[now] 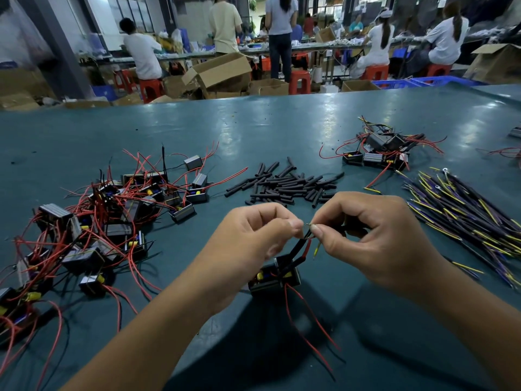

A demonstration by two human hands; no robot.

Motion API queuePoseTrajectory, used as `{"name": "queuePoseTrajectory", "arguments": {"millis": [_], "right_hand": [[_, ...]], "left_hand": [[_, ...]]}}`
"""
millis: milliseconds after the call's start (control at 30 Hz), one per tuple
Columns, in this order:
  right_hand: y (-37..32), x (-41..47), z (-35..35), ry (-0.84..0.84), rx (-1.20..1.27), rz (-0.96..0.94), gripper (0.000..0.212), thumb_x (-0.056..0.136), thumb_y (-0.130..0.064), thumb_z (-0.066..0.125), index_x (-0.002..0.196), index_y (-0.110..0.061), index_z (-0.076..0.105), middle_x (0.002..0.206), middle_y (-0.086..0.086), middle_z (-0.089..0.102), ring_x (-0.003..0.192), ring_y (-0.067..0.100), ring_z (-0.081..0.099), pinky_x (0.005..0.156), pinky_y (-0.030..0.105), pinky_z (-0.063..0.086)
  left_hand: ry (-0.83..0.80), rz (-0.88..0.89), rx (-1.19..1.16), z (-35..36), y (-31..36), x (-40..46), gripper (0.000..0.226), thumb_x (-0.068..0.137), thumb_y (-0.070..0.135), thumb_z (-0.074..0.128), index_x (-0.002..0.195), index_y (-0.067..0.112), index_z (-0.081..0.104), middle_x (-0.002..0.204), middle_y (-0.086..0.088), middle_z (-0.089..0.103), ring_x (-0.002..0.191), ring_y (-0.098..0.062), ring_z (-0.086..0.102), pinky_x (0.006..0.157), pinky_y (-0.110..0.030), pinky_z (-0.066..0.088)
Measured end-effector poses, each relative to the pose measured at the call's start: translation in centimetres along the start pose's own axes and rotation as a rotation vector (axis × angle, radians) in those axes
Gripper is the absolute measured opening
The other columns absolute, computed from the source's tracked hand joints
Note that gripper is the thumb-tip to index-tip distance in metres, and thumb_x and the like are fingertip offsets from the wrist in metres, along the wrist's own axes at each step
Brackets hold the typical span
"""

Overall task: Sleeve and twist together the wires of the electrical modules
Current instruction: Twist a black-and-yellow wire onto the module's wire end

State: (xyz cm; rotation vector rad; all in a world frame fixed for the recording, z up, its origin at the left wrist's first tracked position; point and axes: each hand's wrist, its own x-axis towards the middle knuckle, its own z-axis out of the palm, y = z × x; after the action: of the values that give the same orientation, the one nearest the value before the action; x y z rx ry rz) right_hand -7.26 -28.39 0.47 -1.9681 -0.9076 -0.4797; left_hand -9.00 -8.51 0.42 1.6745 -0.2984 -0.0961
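Observation:
A small black electrical module with a yellow part hangs just above the green table, held up by its wires. Its black-sleeved wire and a red wire rise to my fingertips. My left hand pinches the bare wire ends between thumb and forefinger. My right hand pinches the same ends from the right and also holds a yellow-tipped wire. Two long red leads trail down from the module toward me.
A tangled heap of modules with red wires lies at the left. Loose black sleeve pieces lie ahead. A smaller module pile sits at the back right, and a bundle of yellow and purple wires lies at the right. People work at far benches.

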Motion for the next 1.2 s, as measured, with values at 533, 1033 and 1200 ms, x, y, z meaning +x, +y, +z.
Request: {"name": "queuePoseTrajectory", "arguments": {"millis": [533, 1033, 1200], "right_hand": [[-0.1, 0.0, 0.0, -0.019, 0.037, 0.027, 0.006, 0.084, -0.014, 0.070, 0.078, -0.015, 0.070, 0.068, -0.007, 0.064, 0.062, 0.014, 0.059, 0.061, 0.017, 0.044], [-0.2, 0.1, 0.0, -0.024, -0.001, 0.004, 0.007, 0.082, -0.013, 0.071, 0.076, -0.015, 0.069, 0.067, -0.008, 0.063, 0.061, 0.013, 0.058, 0.059, 0.014, 0.042], [0.0, -0.1, -0.2, -0.015, 0.107, 0.090, 0.008, 0.084, -0.016, 0.069, 0.077, -0.017, 0.069, 0.064, -0.011, 0.061, 0.055, 0.005, 0.052, 0.057, 0.011, 0.039]], "left_hand": [[0.254, 1.015, 1.123, -1.6, -0.5, 0.5, 0.016, 0.098, 0.020, 0.067, 0.089, 0.009, 0.075, 0.083, -0.005, 0.063, 0.068, -0.026, 0.056, 0.061, -0.043, 0.045], [0.106, 0.691, 0.744, -1.1, -0.3, 0.1, 0.012, 0.093, 0.021, 0.067, 0.088, 0.011, 0.070, 0.083, 0.005, 0.059, 0.075, -0.017, 0.055, 0.067, -0.035, 0.046], [0.200, 0.853, 0.840, -1.4, -0.5, 0.2, 0.015, 0.088, 0.021, 0.072, 0.093, 0.007, 0.074, 0.090, -0.001, 0.065, 0.083, -0.019, 0.061, 0.065, -0.045, 0.048]]}}
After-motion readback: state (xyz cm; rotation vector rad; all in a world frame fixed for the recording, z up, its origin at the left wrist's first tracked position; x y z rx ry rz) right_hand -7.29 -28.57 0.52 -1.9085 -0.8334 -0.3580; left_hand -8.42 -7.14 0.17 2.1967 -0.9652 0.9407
